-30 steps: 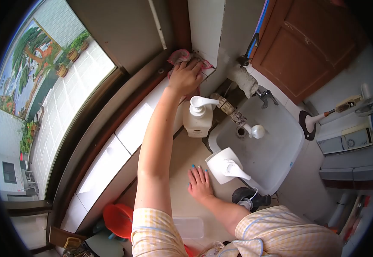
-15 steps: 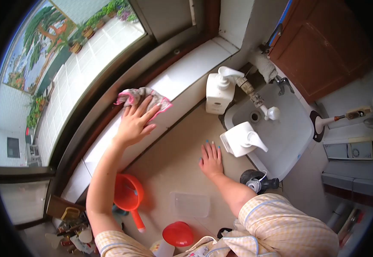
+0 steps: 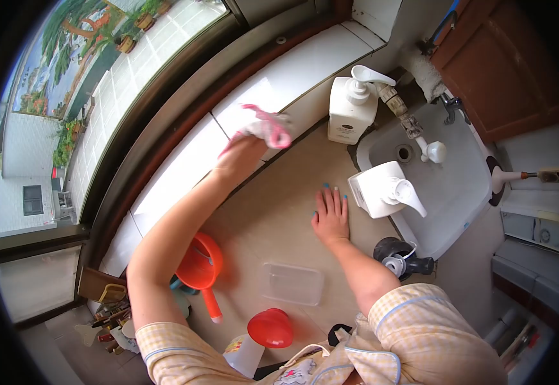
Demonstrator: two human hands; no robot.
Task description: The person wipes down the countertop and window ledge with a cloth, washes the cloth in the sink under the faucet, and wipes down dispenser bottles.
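My left hand (image 3: 244, 153) is on the white tiled window ledge (image 3: 186, 154), its fingers bunched in a grey and pink cloth (image 3: 270, 130). The cloth is crumpled and partly blurred, and it hides most of the fingertips. On the beige counter (image 3: 273, 212) my right hand (image 3: 332, 217) lies flat with its fingers spread and nothing in them. Just to its right stands a white pump bottle (image 3: 379, 190) by the sink edge. A second white pump bottle (image 3: 349, 119) is farther back, beside the ledge.
At the right is a white sink (image 3: 433, 199) with a tap (image 3: 449, 106). Near me are an orange-red dipper (image 3: 212, 266), a clear plastic tray (image 3: 292, 283), a red bowl (image 3: 270, 328) and a black object with a white cord (image 3: 395, 256). A window (image 3: 125, 96) borders the ledge.
My left hand has moved right along the ledge, gathering the spread cloth into a bunch. My right hand has stayed flat on the counter. The whole view has shifted slightly.
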